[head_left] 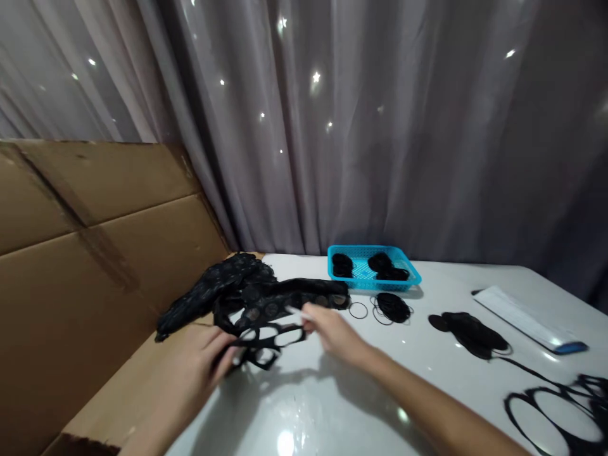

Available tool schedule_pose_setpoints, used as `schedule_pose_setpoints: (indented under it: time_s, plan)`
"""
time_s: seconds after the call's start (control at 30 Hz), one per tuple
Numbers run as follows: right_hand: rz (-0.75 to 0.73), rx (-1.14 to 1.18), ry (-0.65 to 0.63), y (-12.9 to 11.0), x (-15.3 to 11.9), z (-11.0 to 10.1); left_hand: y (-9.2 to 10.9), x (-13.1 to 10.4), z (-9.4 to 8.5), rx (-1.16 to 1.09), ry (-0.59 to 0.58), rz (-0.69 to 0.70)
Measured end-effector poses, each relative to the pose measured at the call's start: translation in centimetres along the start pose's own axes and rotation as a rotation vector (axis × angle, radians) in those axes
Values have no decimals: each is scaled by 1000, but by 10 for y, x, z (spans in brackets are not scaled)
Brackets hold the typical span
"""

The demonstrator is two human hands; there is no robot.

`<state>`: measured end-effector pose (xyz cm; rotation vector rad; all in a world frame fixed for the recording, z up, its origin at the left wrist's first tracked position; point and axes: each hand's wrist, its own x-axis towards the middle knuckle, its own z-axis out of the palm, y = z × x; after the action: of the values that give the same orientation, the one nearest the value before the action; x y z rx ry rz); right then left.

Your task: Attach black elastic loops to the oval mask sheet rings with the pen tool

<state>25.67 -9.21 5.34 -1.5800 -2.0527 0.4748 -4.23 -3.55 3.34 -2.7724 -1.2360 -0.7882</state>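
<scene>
My left hand (202, 364) is closed on the left end of a black strip with large round cut-outs (291, 328), held above the white table. At the strip's right end, the fingers of my right hand (327, 326) are pinched together. A thin whitish piece (298, 313) juts left from those fingers; blur hides what it is. Just behind both hands lies a black fabric strip marked with rows of round discs (270, 309). It joins or overlaps a bunched heap of dark patterned fabric (218, 285) on the left.
A blue basket (413, 278) at the back holds black bundled loops. Before it lie a black elastic bundle (393, 307) and a single loop (358, 310). To the right are black discs (475, 334), a white packet (527, 316) and cut-out scraps (565, 411). Cardboard (118, 266) walls the left.
</scene>
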Motion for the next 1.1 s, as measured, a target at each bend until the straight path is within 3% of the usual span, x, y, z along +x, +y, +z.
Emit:
schedule_pose_setpoints:
  time_s: [0.07,0.13,0.17,0.23,0.33,0.47,0.57,0.7,0.8,0.9,1.0,1.1]
  plan:
    - [76,-21,72,29,-39,-48,61,10,7,-151,-32,240]
    - [209,9,6,53,-87,-87,107,15,16,-321,-231,501]
    - [279,17,-41,62,-110,-101,121,18,21,-373,-403,520]
    - [445,-24,6,75,-152,-121,132,30,31,-463,-584,424]
    - [590,-66,124,85,-184,-123,123,58,48,-469,-640,135]
    - [589,74,49,85,-180,-87,107,84,70,-209,-865,65]
    - [575,165,2,78,-164,-50,96,81,79,-91,-905,-12]
    - [625,199,-108,68,-151,-25,74,67,83,-281,-869,7]
    - [635,192,-132,66,-153,-26,59,58,84,-283,-897,-59]
    - [607,288,16,67,-161,-36,47,54,84,-377,-887,-92]
    - [595,356,144,67,-166,-49,37,59,78,-467,-777,-110]
    - [560,268,217,61,-166,-71,35,72,57,-434,-605,-30]
